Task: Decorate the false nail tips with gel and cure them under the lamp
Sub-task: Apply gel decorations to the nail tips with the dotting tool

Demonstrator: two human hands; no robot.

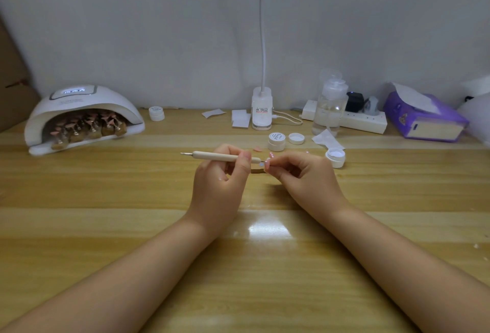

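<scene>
At the far left of the bench [106, 189] the curing lamp [84, 116] stands with its mouth turned towards you and its top display lit; rows of pink nail tips on stands [88, 127] sit inside it, placed there, I judge, so a finished batch cures while you work on the next. A closed small jar [156, 113] rests behind it, out of the working zone. At centre, your left hand [220, 184] grips a wooden-handled dotting tool [222, 156], fingers curled round the shaft, holding it level with one metal point out to the left and the other aimed right at the work. Your right hand [305, 176] pinches a small holder; its fingers are curled, and the pale nail tip [261, 165] on it is presented directly at the tool's point. Both hands are low over the bench, close together, which should steady the fine stroke; whether the point touches the tip cannot be told. Behind stands a clip lamp base [262, 110] with wipes beside it. Just right of centre, a capped gel pot [276, 141], a loose lid [296, 138] and an open gel pot [335, 157] lie near your right hand, within short reach for reloading. A loose pink tip [256, 149] waits nearby. Further right are a pump bottle [330, 106], a power strip [352, 118] and a purple tissue pack [424, 118].
</scene>
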